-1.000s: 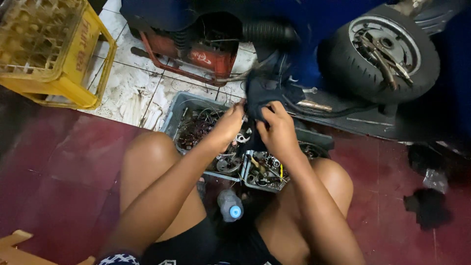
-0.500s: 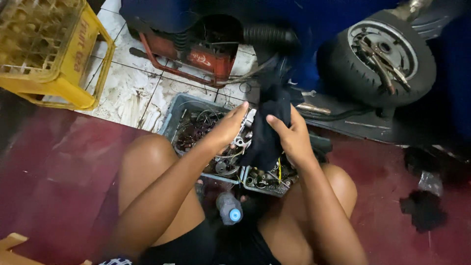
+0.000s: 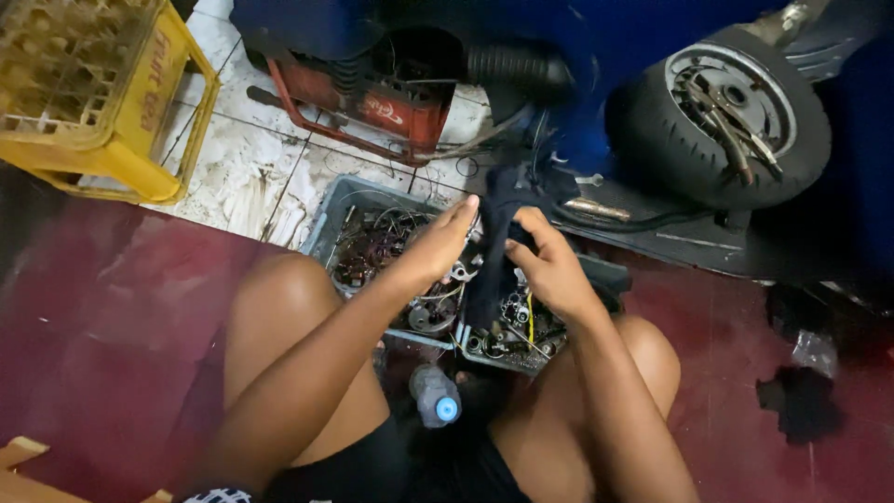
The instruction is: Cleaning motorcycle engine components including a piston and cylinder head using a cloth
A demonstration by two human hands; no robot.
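I have both hands up over the grey tray (image 3: 328,216) of parts. My left hand (image 3: 438,247) is flat-fingered, pressed against the left side of a dark cloth (image 3: 498,244); my right hand (image 3: 549,265) is curled around its other side, pinching it so it hangs straight down over the tray. At 2 o'clock lies a wheel (image 3: 719,116), at 10 o'clock a yellow crate (image 3: 149,121). A plastic bottle (image 3: 434,395) stands between my knees at 6 o'clock.
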